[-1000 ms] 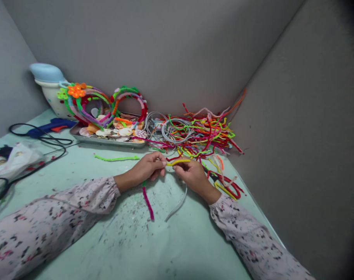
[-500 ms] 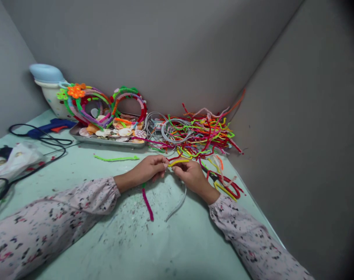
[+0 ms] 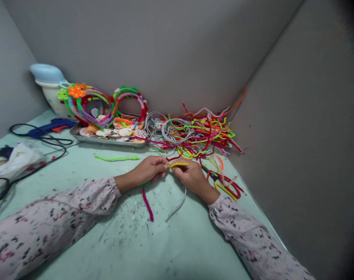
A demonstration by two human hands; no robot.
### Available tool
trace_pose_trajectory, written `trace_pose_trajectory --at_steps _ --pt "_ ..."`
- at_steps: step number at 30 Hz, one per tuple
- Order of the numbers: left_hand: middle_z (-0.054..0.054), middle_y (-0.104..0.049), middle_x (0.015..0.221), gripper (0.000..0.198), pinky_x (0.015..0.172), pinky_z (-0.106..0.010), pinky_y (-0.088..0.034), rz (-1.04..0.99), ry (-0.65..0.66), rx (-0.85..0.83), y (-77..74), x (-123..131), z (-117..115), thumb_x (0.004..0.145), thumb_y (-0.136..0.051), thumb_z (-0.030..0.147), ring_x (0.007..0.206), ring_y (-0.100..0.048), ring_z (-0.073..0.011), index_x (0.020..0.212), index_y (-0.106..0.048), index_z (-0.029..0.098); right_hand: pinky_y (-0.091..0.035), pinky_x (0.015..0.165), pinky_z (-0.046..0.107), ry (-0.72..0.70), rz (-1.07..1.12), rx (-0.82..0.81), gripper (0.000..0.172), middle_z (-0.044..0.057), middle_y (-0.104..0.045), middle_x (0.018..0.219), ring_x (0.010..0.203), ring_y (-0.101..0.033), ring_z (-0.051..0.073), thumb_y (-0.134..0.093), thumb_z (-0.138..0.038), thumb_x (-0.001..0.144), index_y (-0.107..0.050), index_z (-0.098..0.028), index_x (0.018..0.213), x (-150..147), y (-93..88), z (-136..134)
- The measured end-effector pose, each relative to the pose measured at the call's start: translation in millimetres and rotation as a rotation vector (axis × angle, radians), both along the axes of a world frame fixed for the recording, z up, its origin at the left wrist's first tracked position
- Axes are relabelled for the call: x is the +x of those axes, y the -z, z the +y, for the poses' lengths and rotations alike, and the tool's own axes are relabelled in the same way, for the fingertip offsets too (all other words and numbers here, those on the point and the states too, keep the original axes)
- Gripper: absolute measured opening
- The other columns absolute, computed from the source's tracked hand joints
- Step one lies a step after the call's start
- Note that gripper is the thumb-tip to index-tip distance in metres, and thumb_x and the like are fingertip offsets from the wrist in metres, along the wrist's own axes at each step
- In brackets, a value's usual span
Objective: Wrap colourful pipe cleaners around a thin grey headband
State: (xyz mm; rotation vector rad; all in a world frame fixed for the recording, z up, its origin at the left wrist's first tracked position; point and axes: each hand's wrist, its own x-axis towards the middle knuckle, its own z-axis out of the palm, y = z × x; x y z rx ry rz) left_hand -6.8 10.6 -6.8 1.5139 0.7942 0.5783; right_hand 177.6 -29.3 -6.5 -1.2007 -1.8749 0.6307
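Observation:
My left hand [image 3: 152,170] pinches a wire wrapped in fuzzy pipe cleaner. Below it hangs the wrapped end [image 3: 148,205], magenta with a little green near the palm. Close by on the right, my right hand [image 3: 193,178] is closed, thumb and fingertips on a yellow pipe cleaner [image 3: 180,164] that starts at the left fingertips and passes over the right fingers. A bare grey wire [image 3: 179,204] curves down from beneath my right hand. Fingers hide the stretch of wire between the two hands. Left of them, a bright green pipe cleaner [image 3: 117,158] lies on the table.
At the back, a metal tray [image 3: 112,143] holds shells and several wrapped headbands [image 3: 129,93]. Coiled grey wires [image 3: 165,134] and a heap of pipe cleaners [image 3: 211,132] lie beside it. Scissors [image 3: 227,186] are at right; a blue glue gun [image 3: 50,126] and black cord [image 3: 58,144] at left.
The free end of the yellow pipe cleaner has dipped slightly over my right fingers. Both hands stay in nearly the same place, and the hanging ends have barely moved.

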Motion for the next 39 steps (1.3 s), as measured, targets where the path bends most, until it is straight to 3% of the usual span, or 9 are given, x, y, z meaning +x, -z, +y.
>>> trace_pose_trajectory --at_steps 8,15,29,34,39 --pt "0.004 -0.053 0.057 0.015 0.036 -0.019 -0.026 0.009 -0.023 -0.006 0.9 -0.2 0.7 0.079 -0.051 0.029 0.036 -0.038 -0.0047 0.084 -0.057 0.015 -0.048 0.069 0.026 0.033 -0.033 0.014 0.018 0.003 -0.070 0.084 0.073 -0.062 0.015 -0.056 -0.014 0.079 -0.070 -0.019 0.090 -2.4 1.9 0.2" --pt "0.004 -0.054 0.056 0.015 0.036 -0.019 -0.026 0.016 -0.041 -0.023 1.7 0.3 1.0 0.079 -0.053 0.029 0.035 -0.038 -0.0046 0.082 -0.057 0.015 -0.045 0.072 0.026 -0.013 -0.061 0.109 0.023 0.003 -0.069 0.085 0.078 -0.061 0.015 -0.055 -0.007 0.077 -0.070 -0.020 0.090 0.3 -0.1 -0.4" --pt "0.004 -0.054 0.056 0.015 0.036 -0.019 -0.025 0.025 -0.031 -0.011 0.6 0.5 1.3 0.080 -0.052 0.030 0.034 -0.037 -0.0043 0.080 -0.057 0.015 -0.045 0.071 0.027 -0.109 -0.165 0.236 0.019 0.005 -0.068 0.084 0.079 -0.060 0.015 -0.057 -0.011 0.082 -0.069 -0.019 0.093 3.8 -1.3 -0.2" --pt "0.005 -0.054 0.056 0.016 0.036 -0.019 -0.025 0.038 -0.037 -0.003 -1.5 0.6 -0.1 0.079 -0.053 0.031 0.035 -0.037 -0.0043 0.079 -0.056 0.016 -0.045 0.070 0.027 -0.108 -0.044 0.075 0.015 0.005 -0.068 0.086 0.078 -0.060 0.015 -0.061 -0.017 0.081 -0.069 -0.020 0.093 5.6 0.2 1.3" --pt "0.004 -0.054 0.057 0.015 0.036 -0.018 -0.026 0.015 -0.023 0.009 -3.0 0.7 -1.6 0.080 -0.053 0.030 0.036 -0.038 -0.0040 0.079 -0.055 0.016 -0.043 0.056 0.024 -0.097 0.282 -0.324 0.016 0.001 -0.064 0.071 0.060 -0.055 0.012 -0.065 -0.029 0.077 -0.067 -0.018 0.089 3.8 0.8 4.2"
